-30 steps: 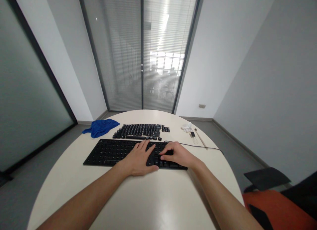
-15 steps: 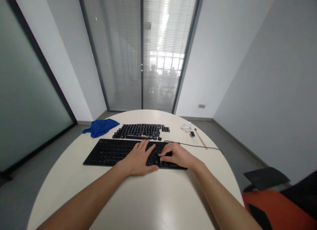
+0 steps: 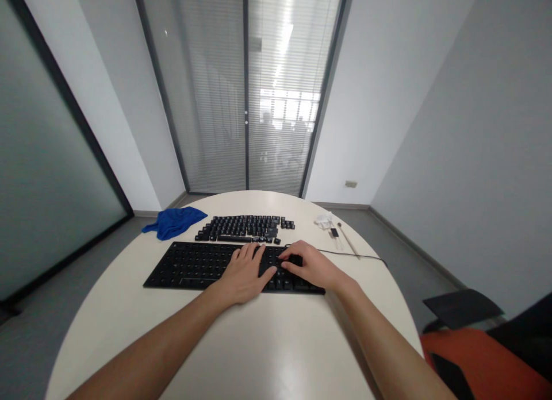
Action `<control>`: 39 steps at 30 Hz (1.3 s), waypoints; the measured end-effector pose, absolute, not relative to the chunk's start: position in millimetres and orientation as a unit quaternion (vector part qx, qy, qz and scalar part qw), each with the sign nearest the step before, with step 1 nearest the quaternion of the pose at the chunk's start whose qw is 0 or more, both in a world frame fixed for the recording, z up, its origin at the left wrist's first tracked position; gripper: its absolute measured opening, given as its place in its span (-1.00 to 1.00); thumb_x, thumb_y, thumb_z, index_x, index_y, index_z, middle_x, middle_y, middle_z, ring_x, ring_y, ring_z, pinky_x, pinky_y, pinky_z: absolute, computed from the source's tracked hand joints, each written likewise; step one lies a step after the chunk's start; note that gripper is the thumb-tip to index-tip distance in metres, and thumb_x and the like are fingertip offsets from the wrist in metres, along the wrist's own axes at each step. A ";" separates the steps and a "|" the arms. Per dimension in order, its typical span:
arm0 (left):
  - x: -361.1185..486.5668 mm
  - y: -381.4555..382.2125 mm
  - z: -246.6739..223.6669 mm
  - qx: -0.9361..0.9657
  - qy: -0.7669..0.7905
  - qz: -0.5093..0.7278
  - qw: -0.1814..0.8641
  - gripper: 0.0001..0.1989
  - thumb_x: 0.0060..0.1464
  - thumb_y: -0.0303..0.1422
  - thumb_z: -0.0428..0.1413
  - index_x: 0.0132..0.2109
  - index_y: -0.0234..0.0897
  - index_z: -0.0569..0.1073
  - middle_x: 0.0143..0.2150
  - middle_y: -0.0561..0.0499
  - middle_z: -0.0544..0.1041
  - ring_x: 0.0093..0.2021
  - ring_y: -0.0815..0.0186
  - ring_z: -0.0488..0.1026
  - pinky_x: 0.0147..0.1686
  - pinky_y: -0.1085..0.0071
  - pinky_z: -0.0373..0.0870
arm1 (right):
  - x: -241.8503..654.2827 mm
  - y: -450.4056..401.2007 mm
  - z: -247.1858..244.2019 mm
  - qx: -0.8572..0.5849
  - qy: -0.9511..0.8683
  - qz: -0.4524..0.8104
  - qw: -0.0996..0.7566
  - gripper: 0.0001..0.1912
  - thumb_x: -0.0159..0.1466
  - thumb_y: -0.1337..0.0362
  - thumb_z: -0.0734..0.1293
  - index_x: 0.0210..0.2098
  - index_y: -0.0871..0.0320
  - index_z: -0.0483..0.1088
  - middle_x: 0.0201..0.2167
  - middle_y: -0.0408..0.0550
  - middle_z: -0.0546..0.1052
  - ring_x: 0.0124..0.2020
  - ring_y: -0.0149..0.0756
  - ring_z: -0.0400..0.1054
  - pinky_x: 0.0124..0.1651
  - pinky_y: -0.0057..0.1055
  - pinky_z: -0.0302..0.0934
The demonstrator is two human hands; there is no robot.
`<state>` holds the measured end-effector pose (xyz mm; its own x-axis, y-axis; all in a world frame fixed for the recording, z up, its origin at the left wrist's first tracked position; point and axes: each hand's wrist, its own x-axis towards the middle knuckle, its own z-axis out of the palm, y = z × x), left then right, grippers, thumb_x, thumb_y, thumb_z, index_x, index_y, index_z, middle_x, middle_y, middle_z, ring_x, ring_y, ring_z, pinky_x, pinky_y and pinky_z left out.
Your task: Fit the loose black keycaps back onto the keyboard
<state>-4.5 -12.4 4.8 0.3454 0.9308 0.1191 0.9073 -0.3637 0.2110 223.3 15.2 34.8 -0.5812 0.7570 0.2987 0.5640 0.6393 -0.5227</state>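
A black keyboard [image 3: 190, 265] lies flat across the table, its left and middle part bare of keycaps. Dark keys show toward its right end. My left hand [image 3: 244, 276] rests open on the keyboard right of its middle, fingers forward and thumb stretched out to the right. Just right of it, my right hand [image 3: 308, 265] is bent over the keys, with index finger and thumb brought close together at the key tops. Whatever may be between those fingertips is too small and dark to make out. Behind the keyboard, loose black keycaps [image 3: 244, 226] are laid out in keyboard order.
A blue cloth [image 3: 176, 222] lies at the back left of the round white table [image 3: 259, 354]. On the right are crumpled white paper [image 3: 323, 220], a small black piece with wires [image 3: 334, 233], a thin stick brush [image 3: 348, 241] and a cable [image 3: 362, 255]. An orange chair [image 3: 483, 360] stands at right.
My left thumb has lifted up and forward from the keyboard's front edge onto the keys. My right hand has shifted slightly forward, its fingertips farther up the keys.
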 end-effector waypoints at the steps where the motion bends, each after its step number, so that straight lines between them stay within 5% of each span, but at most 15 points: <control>1: -2.0 -12.3 4.6 0.812 0.570 0.114 0.055 -0.23 0.30 0.12 -0.28 0.39 -0.35 0.13 0.41 -0.26 0.15 0.40 -0.04 0.05 0.33 0.04 -0.05 | 224.6 15.3 35.3 -0.382 -0.872 0.173 0.254 -0.81 0.28 0.20 0.38 -0.13 0.08 0.54 -0.18 -0.03 0.60 -0.05 -0.16 0.42 0.08 -0.24 0.25; 10: 5.2 -12.5 6.5 0.793 0.592 0.126 0.064 -0.21 0.22 0.16 -0.16 0.37 -0.32 0.17 0.39 -0.24 0.19 0.38 -0.09 0.06 0.31 0.02 -0.01 | 230.8 14.9 25.5 -0.419 -0.873 0.150 0.198 -0.37 0.22 0.03 0.41 0.21 0.11 0.30 0.20 0.15 0.39 0.23 0.00 0.24 0.29 0.01 0.05; 24: 9.5 -11.7 8.1 0.783 0.606 0.119 0.072 -0.22 0.19 0.10 -0.08 0.36 -0.35 0.18 0.38 -0.28 0.19 0.36 -0.08 0.07 0.29 0.00 0.02 | 232.9 16.5 24.8 -0.429 -0.875 0.177 0.136 -0.01 0.03 -0.28 0.44 0.30 0.12 0.27 0.32 0.19 0.25 0.34 0.15 0.07 0.38 0.09 -0.11; 39: 11.3 1.7 6.7 0.768 0.619 0.116 0.111 -0.11 0.04 0.15 0.03 0.37 -0.30 0.16 0.35 -0.28 0.21 0.36 -0.09 0.09 0.29 0.00 0.03 | 230.2 12.8 32.7 -0.442 -0.870 0.184 0.118 0.00 0.02 -0.25 0.46 0.31 0.14 0.26 0.32 0.20 0.24 0.34 0.17 0.06 0.39 0.08 -0.13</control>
<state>11.3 1.7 6.7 0.2057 0.9777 0.0413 0.9261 -0.2082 0.3148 230.2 12.8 32.7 -0.5812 0.8127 0.0421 0.7259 0.5411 -0.4245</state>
